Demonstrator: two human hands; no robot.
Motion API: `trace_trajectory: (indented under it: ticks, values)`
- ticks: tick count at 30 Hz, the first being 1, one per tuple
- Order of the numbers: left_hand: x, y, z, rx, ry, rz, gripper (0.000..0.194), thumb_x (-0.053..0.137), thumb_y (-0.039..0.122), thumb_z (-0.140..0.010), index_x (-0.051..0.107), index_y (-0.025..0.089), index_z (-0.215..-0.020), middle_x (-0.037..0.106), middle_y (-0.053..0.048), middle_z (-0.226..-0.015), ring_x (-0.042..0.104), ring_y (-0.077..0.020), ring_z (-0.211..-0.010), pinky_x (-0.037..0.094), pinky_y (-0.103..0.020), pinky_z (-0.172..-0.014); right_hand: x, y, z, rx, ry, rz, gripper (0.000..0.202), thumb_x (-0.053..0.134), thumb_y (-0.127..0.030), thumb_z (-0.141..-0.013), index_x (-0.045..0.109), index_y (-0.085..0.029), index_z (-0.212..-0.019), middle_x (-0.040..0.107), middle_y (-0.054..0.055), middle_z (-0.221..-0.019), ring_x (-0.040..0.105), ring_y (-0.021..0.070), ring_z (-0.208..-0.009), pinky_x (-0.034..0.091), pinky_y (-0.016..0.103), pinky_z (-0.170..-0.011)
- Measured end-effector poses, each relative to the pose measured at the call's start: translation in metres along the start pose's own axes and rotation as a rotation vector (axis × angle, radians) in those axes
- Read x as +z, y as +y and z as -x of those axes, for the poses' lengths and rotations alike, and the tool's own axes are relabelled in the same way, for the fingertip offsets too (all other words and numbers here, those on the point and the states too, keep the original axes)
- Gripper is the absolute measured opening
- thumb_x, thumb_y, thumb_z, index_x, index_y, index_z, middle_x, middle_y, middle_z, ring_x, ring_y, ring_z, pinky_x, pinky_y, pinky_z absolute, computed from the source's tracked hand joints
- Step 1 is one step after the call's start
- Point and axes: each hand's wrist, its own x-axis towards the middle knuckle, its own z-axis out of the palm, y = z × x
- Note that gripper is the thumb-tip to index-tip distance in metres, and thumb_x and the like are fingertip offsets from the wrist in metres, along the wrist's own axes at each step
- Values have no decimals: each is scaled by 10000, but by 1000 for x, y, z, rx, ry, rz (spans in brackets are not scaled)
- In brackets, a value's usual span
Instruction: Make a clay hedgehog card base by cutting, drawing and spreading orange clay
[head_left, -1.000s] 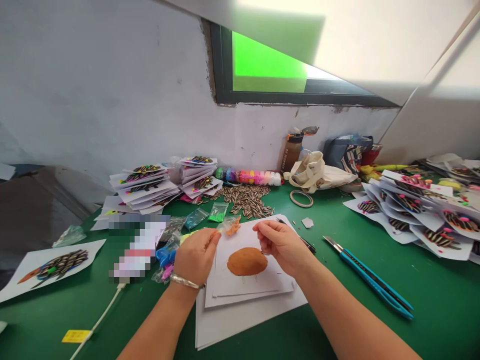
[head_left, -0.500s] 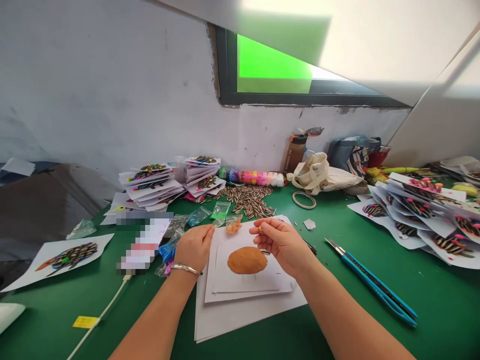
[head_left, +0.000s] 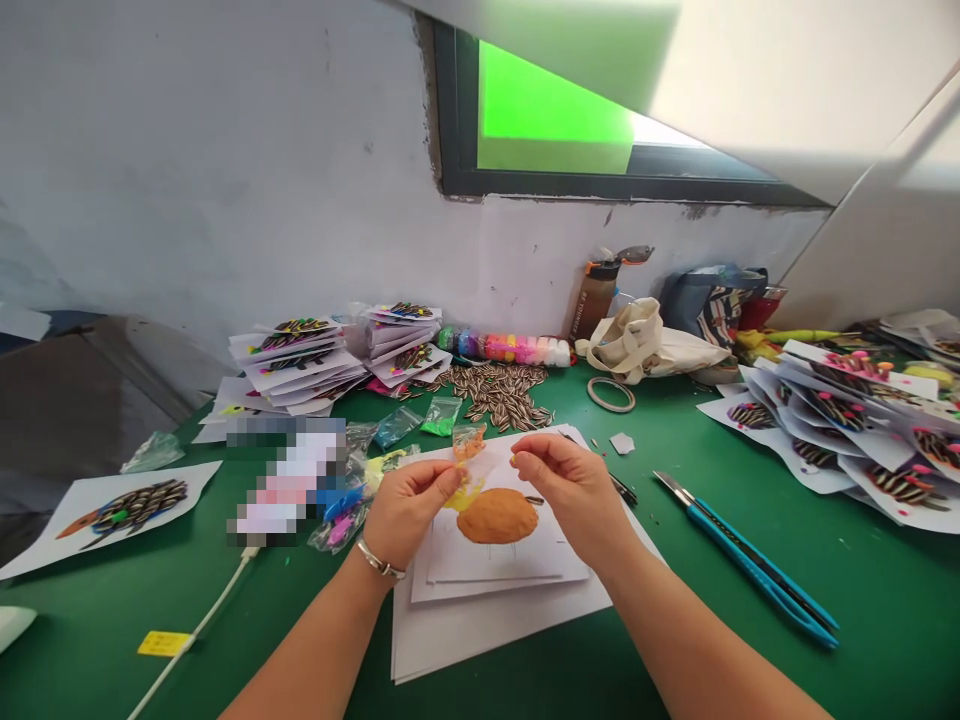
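My left hand (head_left: 411, 508) pinches a small clear plastic bag of yellow clay (head_left: 468, 494), which hangs over the upper left of the paper. My right hand (head_left: 564, 490) is closed at the fingertips on a tiny yellow bit of clay (head_left: 514, 461), apart from the bag. Below and between the hands, a flattened brown clay oval (head_left: 497, 518) lies on a white sheet (head_left: 510, 570) with pencil lines under it. One striped seed touches the oval's upper right edge. Just behind the bag lies a packet of orange-brown clay (head_left: 469, 440).
Loose striped seeds (head_left: 502, 390) lie at the back. Stacked seed pictures stand left (head_left: 300, 365) and right (head_left: 832, 420). A blue-handled knife (head_left: 750, 560) lies on the right, near a tape roll (head_left: 610, 395). A white cable (head_left: 199, 630) crosses the left.
The yellow clay bag now shows in my left hand, above the oval's left edge. My left hand has moved right, closer to my right hand. The view has shifted slightly.
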Motion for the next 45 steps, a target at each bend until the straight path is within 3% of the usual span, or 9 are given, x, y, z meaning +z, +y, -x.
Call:
trace_trajectory:
  ticks: [11,22,29,37,41,45]
  values:
    - [3,-2,2,-34,-81,145,237,696,391,-710,739,166,-770,709,-35,-757,584,-158,-699,463,-237,-648,1,-1,3,-106,34,191,163,621,-294,-777,668,-216,-912,648,10,-830,556,146,-749,461,285,-707]
    - [5,-5,1,-35,-100,185,247,682,396,-732,737,162,-787,698,-38,-755,578,-156,-686,457,-246,-639,1,0,8,-337,-2,372,118,555,-234,-835,660,-244,-887,662,12,-899,585,169,-868,451,308,-783]
    - [4,-7,1,-41,-96,186,251,685,391,-732,730,149,-777,697,-49,-746,587,-164,-683,461,-253,-638,0,0,6,-187,36,270,138,528,-317,-859,629,-229,-895,642,34,-909,569,186,-867,439,316,-789]
    - [5,-6,2,-150,-118,397,285,737,408,-684,731,139,-776,677,-56,-730,576,-149,-664,462,-251,-622,2,-5,8,-71,-174,70,129,549,-300,-847,649,-236,-898,656,26,-1023,576,188,-972,429,333,-872]
    - [5,-4,4,-191,-118,435,306,758,414,-654,726,131,-767,663,-48,-704,560,-133,-629,448,-238,-591,4,-5,9,-15,-238,57,130,580,-296,-823,673,-224,-880,675,22,-914,595,176,-878,445,315,-800]
    - [5,-4,3,-129,-101,327,311,726,431,-681,719,125,-737,651,-37,-656,531,-117,-581,423,-221,-554,5,-5,8,88,-264,-55,131,612,-305,-794,677,-212,-858,667,11,-837,588,152,-796,439,277,-719]
